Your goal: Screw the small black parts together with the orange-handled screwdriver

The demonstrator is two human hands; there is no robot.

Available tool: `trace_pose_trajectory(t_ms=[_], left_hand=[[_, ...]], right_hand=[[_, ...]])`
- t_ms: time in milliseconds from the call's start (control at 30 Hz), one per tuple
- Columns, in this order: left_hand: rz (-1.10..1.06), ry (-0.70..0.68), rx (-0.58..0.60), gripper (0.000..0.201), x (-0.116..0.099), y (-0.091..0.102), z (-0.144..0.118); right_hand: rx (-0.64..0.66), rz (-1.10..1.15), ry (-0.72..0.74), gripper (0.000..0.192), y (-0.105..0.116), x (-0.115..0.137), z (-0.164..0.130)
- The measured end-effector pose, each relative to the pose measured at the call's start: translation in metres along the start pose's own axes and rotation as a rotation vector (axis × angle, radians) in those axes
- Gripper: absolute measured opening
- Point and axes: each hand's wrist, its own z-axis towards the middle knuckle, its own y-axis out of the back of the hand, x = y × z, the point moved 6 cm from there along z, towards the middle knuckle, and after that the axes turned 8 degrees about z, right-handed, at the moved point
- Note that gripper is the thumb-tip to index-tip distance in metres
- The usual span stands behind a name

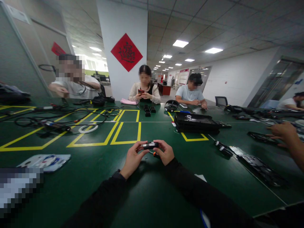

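Between my two hands, above the green table, is a small glossy black part (150, 145), rounded and longer than it is wide. My left hand (134, 156) pinches its left end between thumb and fingers. The right end sits in the fingers of my right hand (165, 152). A screwdriver (155, 154) with an orange and black handle shows just under the part, its thin shaft pointing left. My right thumb partly covers it, and I cannot tell whether it lies on the table or is held. Tiny bits near it are too small to name.
Yellow tape outlines (125, 143) mark the table. Several small black blocks (147, 110) stand ahead. A black case (197, 123) lies ahead right, a cable tangle (68, 122) at left. A co-worker's hand (282, 131) works at right; people sit across.
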Motion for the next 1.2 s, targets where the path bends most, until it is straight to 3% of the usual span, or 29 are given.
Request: trace_pose_trajectory(t_ms=[167, 300, 500, 700, 900, 1033, 1133, 1200], left_hand=[[0.046, -0.055, -0.025, 0.032, -0.009, 0.001, -0.003], [0.095, -0.077, -0.007, 0.031, -0.013, -0.001, -0.004], [0.235, -0.145, -0.047, 0.025, -0.02, 0.001, -0.005], [0.294, -0.125, -0.039, 0.023, -0.021, -0.002, -0.01], [0.262, -0.135, -0.009, 0.032, -0.019, -0.012, -0.01], [0.241, -0.137, -0.047, 0.043, -0.016, -0.011, -0.009], [0.266, -0.092, -0.101, 0.03, -0.006, -0.001, -0.007], [0.324, -0.076, -0.142, 0.025, 0.003, 0.008, -0.005]], right_hand=[[0.035, 0.147, -0.037, 0.043, -0.003, -0.006, 0.0], [0.048, 0.127, -0.045, 0.032, -0.003, -0.002, 0.002], [0.049, 0.039, -0.022, 0.031, 0.0, 0.004, 0.004], [-0.006, 0.382, -0.159, 0.05, -0.007, -0.009, 0.0], [-0.021, 0.536, -0.304, 0.04, -0.014, -0.019, 0.003], [-0.151, 0.6, -0.467, 0.05, 0.004, -0.018, 0.025], [-0.008, 0.314, -0.553, 0.054, 0.031, -0.006, 0.037], [0.099, 0.041, -0.526, 0.047, 0.063, 0.001, 0.035]])
